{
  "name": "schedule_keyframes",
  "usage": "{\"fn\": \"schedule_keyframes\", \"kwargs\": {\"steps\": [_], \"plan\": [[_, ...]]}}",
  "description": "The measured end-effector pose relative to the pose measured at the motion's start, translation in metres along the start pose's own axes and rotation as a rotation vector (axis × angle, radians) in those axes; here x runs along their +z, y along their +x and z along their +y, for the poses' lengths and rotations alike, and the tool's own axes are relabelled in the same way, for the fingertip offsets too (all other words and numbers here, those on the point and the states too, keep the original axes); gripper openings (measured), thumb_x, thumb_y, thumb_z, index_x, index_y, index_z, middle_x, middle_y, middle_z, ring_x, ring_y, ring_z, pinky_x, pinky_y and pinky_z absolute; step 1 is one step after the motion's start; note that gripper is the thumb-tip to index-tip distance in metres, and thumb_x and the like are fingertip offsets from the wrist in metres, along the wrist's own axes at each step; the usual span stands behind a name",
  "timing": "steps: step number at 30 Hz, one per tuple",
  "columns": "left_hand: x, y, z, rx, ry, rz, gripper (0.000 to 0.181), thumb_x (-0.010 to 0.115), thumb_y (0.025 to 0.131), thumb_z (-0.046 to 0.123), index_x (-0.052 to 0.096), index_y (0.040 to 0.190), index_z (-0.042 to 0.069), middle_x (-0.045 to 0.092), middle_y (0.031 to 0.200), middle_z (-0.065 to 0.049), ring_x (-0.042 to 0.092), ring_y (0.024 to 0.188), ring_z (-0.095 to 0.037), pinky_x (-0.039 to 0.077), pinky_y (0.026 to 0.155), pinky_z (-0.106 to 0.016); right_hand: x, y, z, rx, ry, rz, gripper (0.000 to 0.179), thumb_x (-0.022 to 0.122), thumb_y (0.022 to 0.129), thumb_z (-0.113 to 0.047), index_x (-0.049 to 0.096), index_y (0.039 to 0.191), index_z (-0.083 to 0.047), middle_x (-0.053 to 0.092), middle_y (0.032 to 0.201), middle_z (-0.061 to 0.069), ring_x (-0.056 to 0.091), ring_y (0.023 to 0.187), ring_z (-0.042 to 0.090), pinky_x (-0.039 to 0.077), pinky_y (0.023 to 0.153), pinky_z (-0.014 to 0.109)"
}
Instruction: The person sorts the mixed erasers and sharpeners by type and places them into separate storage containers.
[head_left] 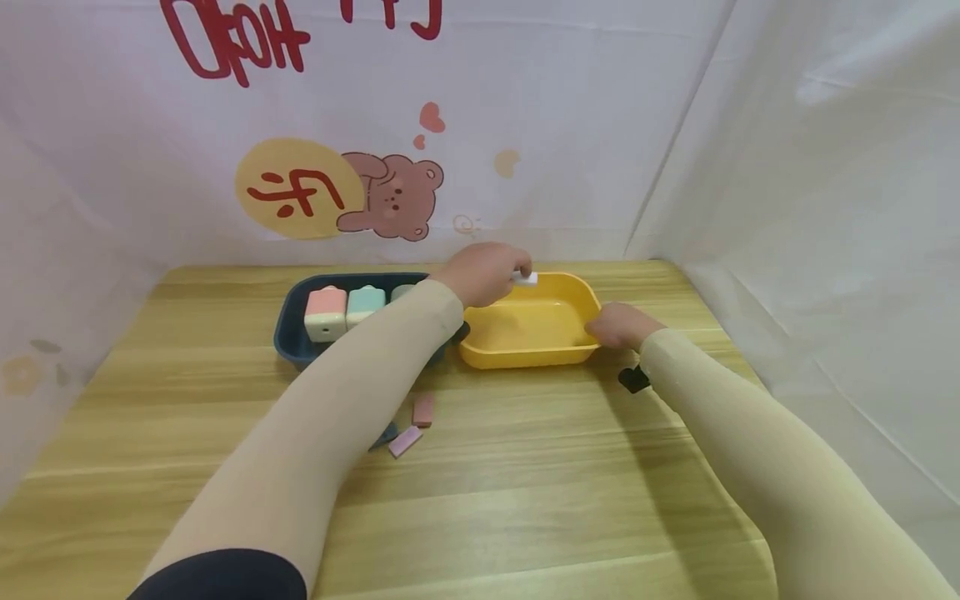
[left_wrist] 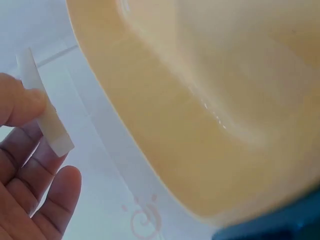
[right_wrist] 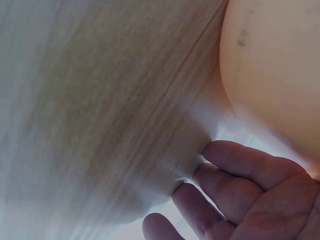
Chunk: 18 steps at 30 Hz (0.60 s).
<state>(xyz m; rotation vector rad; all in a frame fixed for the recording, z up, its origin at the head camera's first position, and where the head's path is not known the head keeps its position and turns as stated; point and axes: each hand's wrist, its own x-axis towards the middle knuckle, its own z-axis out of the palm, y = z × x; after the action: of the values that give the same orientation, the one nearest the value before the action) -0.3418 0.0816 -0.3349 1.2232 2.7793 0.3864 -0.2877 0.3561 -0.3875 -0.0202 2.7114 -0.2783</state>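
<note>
The left hand [head_left: 483,271] pinches one small white rectangular block [head_left: 527,278] between thumb and fingers. In the head view, this block appears at 12 o'clock of the yellow oblong tray with rounded corners [head_left: 528,327], against its far rim. At 3 o'clock of this tray is the right hand [head_left: 622,325], its fingers slightly bent beside the outer wall; the thumb is hidden, so I cannot tell if it grips the rim.

At 9 o'clock stands a dark blue oblong tray [head_left: 283,332], holding a cream box with pink top [head_left: 327,312] and, at its 3 o'clock, a cream box with mint top [head_left: 366,304]. Toward 8 o'clock, on the light wood-grain table [head_left: 562,483], lie a flat pink block [head_left: 423,410] and a flat lilac block [head_left: 406,442].
</note>
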Motion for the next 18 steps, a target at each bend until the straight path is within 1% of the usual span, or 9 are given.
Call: {"fn": "schedule_keyframes", "kwargs": {"steps": [4, 7, 11, 14, 18], "plan": [[0.006, 0.011, 0.003, 0.004, 0.001, 0.009, 0.029, 0.059, 0.102, 0.006, 0.069, 0.126, 0.02, 0.072, 0.127, 0.001, 0.065, 0.111, -0.019, 0.052, 0.104, -0.038, 0.0, 0.0, 0.0, 0.007, 0.016, -0.003, 0.028, 0.047, 0.096, -0.027, 0.055, 0.074, -0.012, 0.056, 0.077, 0.007, 0.057, 0.076, 0.025, 0.044, 0.07, 0.033], [0.011, 0.019, 0.004, -0.006, 0.005, 0.004, 0.033, 0.056, 0.102, 0.003, 0.069, 0.127, 0.021, 0.072, 0.127, 0.002, 0.064, 0.11, -0.019, 0.052, 0.105, -0.037, 0.0, 0.001, 0.0, 0.007, 0.018, -0.001, 0.028, 0.047, 0.096, -0.027, 0.057, 0.075, -0.011, 0.057, 0.078, 0.008, 0.057, 0.078, 0.026, 0.045, 0.073, 0.034], [0.017, 0.029, 0.007, -0.016, 0.011, -0.016, 0.035, 0.052, 0.104, 0.004, 0.069, 0.128, 0.023, 0.071, 0.129, 0.003, 0.063, 0.112, -0.018, 0.051, 0.108, -0.036, 0.001, 0.002, 0.001, 0.012, 0.02, 0.009, 0.027, 0.048, 0.095, -0.028, 0.058, 0.077, -0.011, 0.058, 0.079, 0.008, 0.058, 0.079, 0.026, 0.046, 0.075, 0.035], [0.021, 0.035, 0.008, -0.01, 0.018, -0.029, 0.034, 0.05, 0.106, 0.005, 0.069, 0.128, 0.023, 0.071, 0.129, 0.004, 0.064, 0.113, -0.018, 0.05, 0.109, -0.036, 0.002, 0.003, 0.003, 0.011, 0.025, 0.016, 0.027, 0.048, 0.095, -0.028, 0.058, 0.076, -0.01, 0.059, 0.078, 0.008, 0.058, 0.077, 0.026, 0.047, 0.074, 0.036], [0.027, 0.042, 0.009, 0.002, 0.041, -0.038, 0.031, 0.05, 0.107, 0.007, 0.071, 0.123, 0.023, 0.072, 0.125, 0.004, 0.064, 0.111, -0.017, 0.051, 0.106, -0.035, 0.004, 0.006, 0.005, 0.008, 0.021, 0.026, 0.027, 0.048, 0.095, -0.028, 0.059, 0.077, -0.01, 0.059, 0.078, 0.008, 0.058, 0.076, 0.026, 0.047, 0.073, 0.036]]}}
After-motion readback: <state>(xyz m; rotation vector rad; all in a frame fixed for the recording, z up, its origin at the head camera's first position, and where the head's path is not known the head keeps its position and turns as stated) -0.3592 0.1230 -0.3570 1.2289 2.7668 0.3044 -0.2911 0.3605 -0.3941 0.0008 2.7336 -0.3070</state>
